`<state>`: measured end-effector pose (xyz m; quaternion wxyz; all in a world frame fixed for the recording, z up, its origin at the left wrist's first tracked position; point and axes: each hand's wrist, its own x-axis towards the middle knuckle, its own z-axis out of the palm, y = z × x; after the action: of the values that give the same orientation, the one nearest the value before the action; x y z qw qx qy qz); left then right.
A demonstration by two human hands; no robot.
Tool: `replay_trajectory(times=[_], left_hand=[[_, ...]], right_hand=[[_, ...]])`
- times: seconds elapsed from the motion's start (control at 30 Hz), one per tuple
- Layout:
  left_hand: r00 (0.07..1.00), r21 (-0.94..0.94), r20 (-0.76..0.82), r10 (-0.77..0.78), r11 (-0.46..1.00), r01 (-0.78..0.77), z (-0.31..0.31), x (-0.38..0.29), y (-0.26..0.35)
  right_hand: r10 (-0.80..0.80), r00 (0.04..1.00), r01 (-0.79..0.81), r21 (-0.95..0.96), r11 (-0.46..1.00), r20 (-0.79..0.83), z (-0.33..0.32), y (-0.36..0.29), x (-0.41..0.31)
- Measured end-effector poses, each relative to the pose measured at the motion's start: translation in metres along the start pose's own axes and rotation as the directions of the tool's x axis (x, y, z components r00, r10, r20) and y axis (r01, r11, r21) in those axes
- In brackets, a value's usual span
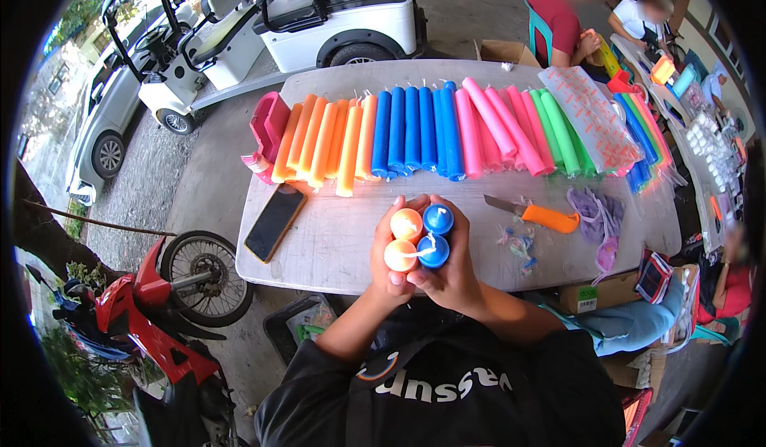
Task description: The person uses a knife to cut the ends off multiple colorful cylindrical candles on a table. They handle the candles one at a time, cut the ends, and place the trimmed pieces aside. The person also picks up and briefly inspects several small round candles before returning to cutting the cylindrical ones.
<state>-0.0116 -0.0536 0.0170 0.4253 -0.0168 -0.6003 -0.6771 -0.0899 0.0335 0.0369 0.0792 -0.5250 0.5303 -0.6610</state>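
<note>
My left hand (389, 267) and my right hand (450, 267) cup a bundle of upright candles between them, above the table's near edge. Two orange candles (406, 224) are on the left of the bundle and two blue candles (437, 219) on the right, wick ends facing up; their lower parts are hidden. Beyond my hands lie side by side orange candles (323, 144), blue candles (412, 130), pink candles (491, 124) and green candles (559, 130). A printed plastic sheet (592, 121) partly covers the green ones. Wrapped mixed-colour candles (643, 141) lie at the far right.
On the white table (335, 267) are a smartphone (276, 222), an orange-handled knife (549, 218), wax scraps (519, 246), a purple cloth (592, 222) and a pink plastic holder (269, 125). A red motorcycle (158, 321) stands left, a white cart (335, 22) behind. Several people sit at the right.
</note>
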Motion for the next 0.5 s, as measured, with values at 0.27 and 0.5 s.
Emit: replay_trajectory(times=[0.27,0.5], left_hand=[[0.998,0.037,0.034,0.062,0.997,-0.063,-0.002,-0.003,-0.012],[0.994,0.101,0.023,0.104,0.989,-0.106,0.0,-0.005,-0.015]], right_hand=[[0.02,0.996,-0.008,0.136,0.991,-0.087,0.008,0.023,-0.01],[0.036,0.998,-0.021,0.249,0.968,-0.056,0.007,0.023,-0.011]])
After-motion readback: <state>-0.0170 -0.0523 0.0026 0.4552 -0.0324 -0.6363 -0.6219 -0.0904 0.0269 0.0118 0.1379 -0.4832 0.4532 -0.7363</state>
